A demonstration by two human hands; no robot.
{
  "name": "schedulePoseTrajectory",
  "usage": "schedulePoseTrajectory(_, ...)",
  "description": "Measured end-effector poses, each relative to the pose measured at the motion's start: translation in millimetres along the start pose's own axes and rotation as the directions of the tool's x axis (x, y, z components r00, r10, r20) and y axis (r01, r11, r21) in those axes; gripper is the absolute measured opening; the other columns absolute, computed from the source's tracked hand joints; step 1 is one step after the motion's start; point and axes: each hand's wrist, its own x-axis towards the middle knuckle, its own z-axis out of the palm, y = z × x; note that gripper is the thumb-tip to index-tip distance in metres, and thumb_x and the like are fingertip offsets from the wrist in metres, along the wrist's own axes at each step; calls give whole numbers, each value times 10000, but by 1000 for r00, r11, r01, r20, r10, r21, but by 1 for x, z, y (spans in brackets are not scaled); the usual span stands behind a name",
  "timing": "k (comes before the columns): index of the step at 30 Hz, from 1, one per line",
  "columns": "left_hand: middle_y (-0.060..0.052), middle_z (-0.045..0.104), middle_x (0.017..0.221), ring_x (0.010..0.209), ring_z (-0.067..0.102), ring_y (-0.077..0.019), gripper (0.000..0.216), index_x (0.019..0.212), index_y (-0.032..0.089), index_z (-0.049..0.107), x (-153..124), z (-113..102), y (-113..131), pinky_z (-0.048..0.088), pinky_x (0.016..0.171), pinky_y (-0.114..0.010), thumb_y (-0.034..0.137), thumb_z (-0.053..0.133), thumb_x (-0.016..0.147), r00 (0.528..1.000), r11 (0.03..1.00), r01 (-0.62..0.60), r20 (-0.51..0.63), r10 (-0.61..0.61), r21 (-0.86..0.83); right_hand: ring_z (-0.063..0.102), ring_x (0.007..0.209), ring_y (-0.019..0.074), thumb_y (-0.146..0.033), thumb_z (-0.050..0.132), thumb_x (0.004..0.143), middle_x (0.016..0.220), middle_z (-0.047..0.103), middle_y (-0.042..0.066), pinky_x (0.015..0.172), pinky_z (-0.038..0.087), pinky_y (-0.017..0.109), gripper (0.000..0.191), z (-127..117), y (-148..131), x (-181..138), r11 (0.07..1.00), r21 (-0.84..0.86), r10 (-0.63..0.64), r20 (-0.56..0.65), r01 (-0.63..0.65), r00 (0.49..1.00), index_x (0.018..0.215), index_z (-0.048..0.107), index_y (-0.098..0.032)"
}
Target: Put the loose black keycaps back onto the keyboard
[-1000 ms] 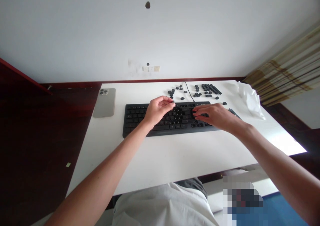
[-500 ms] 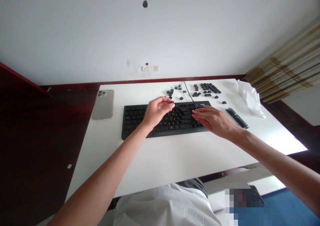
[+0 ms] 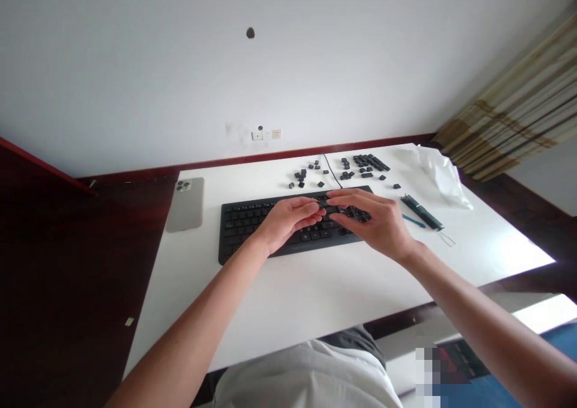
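Observation:
A black keyboard [image 3: 246, 225] lies on the white table, with many keys fitted and bare key spots showing toward its right side. Over its middle, my left hand [image 3: 291, 219] pinches a small black keycap [image 3: 321, 204] between thumb and fingertips. Facing it from the right is my right hand [image 3: 376, 216], thumb and fingers apart, the fingertips close beside that keycap. Whether they touch it I cannot tell. Both hands hide part of the keys beneath. Behind the keyboard several loose keycaps [image 3: 369, 161] lie scattered and in a cluster.
A phone [image 3: 186, 207] lies face down at the left. To the right are a dark slim tool [image 3: 422, 213], a blue stick [image 3: 413, 221] and a crumpled white plastic bag [image 3: 444, 176]. The keyboard's cable [image 3: 332, 170] runs to the table's back edge.
My right hand has moved left from the keyboard's right-hand keys to my left fingertips, and its fingers have parted. My left hand keeps its pinch. The camera view has shifted slightly.

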Motion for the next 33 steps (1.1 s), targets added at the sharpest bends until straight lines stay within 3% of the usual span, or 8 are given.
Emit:
schedulePoseTrajectory(7,-97,770,1084,968,728,-171,359,1064,163,789,-3,2,3,564,984,-341,373,894,793,997,997,39,59,-43,70,768,934,211,-333,639,991,1077,806,28,809,646,322,209,1,-14,11,999,30,-18,85,16,996,1138,778,-282)
schedulePoseTrajectory(11,-97,776,1056,918,727,-178,362,1114,176,768,-1,1,4,582,886,-334,422,827,854,995,967,-89,-24,98,240,772,937,226,-387,664,969,1063,815,16,789,637,320,201,-7,7,10,995,-54,81,20,-80,997,1082,795,-286)
schedulePoseTrajectory(14,-79,777,984,889,717,-191,254,1032,184,765,1,-6,3,571,815,-322,409,746,914,941,818,-227,-96,324,529,776,906,234,-404,695,940,1041,819,6,821,630,350,199,-14,47,8,974,-159,167,12,-163,986,1051,802,-278)
schedulePoseTrajectory(18,-51,782,995,862,705,-204,136,977,224,758,2,-16,3,548,781,-333,290,640,963,862,505,-226,-71,502,833,767,749,205,-390,702,931,963,825,-24,779,629,359,159,-17,95,0,943,-273,219,84,-189,972,1000,813,-298)
schedulePoseTrajectory(23,-56,771,1011,1000,659,-269,144,979,235,735,1,-23,5,514,930,-430,193,599,957,798,101,-201,103,594,974,786,936,232,-371,650,966,1041,825,-11,892,631,369,198,-16,103,-7,957,-272,133,109,-99,985,1026,821,-290)
schedulePoseTrajectory(25,-64,762,1038,1034,645,-278,137,1006,233,730,1,-25,4,508,955,-443,198,606,960,797,57,-188,118,593,981,778,995,245,-358,636,974,1078,820,17,923,628,386,217,-17,101,-6,963,-264,90,133,-52,987,1023,825,-264)
schedulePoseTrajectory(28,-68,752,1075,1057,646,-276,146,1059,235,722,2,-28,2,510,965,-442,202,619,961,804,70,-174,100,586,982,779,983,251,-335,634,967,1074,819,42,906,639,400,221,-21,101,-4,968,-248,80,157,-39,984,1021,830,-248)
schedulePoseTrajectory(33,-77,732,1122,1098,640,-279,154,1109,224,709,3,-31,-1,501,992,-452,245,640,973,822,18,-149,114,558,989,789,920,234,-340,674,932,1016,827,4,883,651,372,187,-21,98,0,969,-162,210,149,-186,966,1012,829,-272)
